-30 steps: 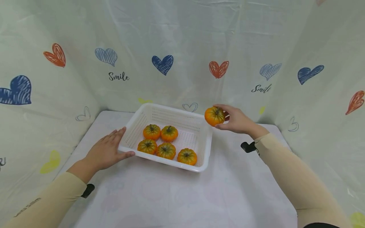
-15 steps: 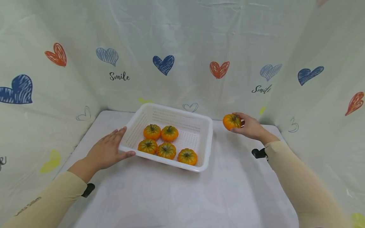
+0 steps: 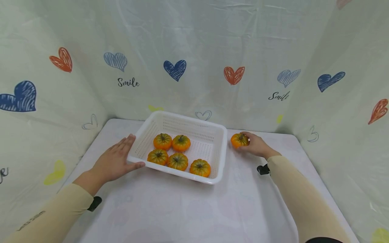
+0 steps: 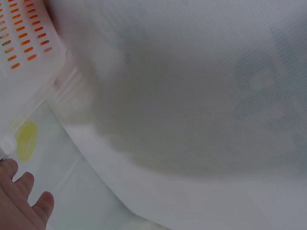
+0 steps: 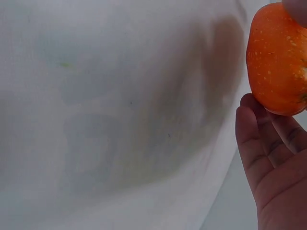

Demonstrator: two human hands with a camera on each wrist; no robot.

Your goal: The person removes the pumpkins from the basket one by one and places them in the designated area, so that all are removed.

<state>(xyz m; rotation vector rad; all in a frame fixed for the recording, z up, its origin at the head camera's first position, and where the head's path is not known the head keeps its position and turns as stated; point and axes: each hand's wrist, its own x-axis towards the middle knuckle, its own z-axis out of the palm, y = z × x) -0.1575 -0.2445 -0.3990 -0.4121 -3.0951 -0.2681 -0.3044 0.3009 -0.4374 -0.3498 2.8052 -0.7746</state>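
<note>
My right hand (image 3: pixel 256 145) holds a small orange pumpkin (image 3: pixel 238 140) between thumb and fingers, low over the table just right of the basket. In the right wrist view the pumpkin (image 5: pixel 276 62) shows its speckled orange side, the fingertips against it. The white plastic basket (image 3: pixel 223 152) has slotted walls and stands at a slant. Inside it sit several like pumpkins with green-streaked tops, such as one front-right pumpkin (image 3: pixel 200 167). My left hand (image 3: pixel 113 158) rests with straight fingers along the basket's left end, thumb at the front rim. The left wrist view catches only some left fingers (image 4: pixel 26 191).
A white cloth covers the table (image 3: pixel 182 209). Behind and at both sides hangs a pale curtain (image 3: pixel 200 40) printed with hearts and the word Smile, close to the table's back edge.
My right hand carried the pumpkin rightward away from over the basket's right rim, then lowered it toward the table and slightly back left. The left hand and basket stayed put.
</note>
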